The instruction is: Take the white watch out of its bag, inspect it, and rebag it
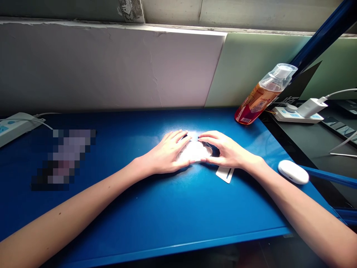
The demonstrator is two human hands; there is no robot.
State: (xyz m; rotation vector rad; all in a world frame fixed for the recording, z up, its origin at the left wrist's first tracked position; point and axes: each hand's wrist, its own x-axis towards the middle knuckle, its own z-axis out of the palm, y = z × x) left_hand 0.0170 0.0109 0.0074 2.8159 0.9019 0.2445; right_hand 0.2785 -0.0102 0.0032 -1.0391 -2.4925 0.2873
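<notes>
A glossy, overexposed white object [195,150] lies on the blue table [178,208], its kind lost in the glare. My left hand [173,150] holds its left side, with the thumb along the near edge and the fingers spread over the far side. On the right side, my right hand [224,149] curves around the same object, thumb at the near edge and fingertips at the far one. A small round shape shows beside the right palm. Partly under that hand is a white card [224,174] with a dark stripe.
An orange-red bottle with a clear cap [263,95] leans at the back right. A white rounded case [293,172] sits by the right forearm. Power strips [297,115] lie at both sides, cables attached. A pixelated item [65,156] is on the left; a wall rises behind.
</notes>
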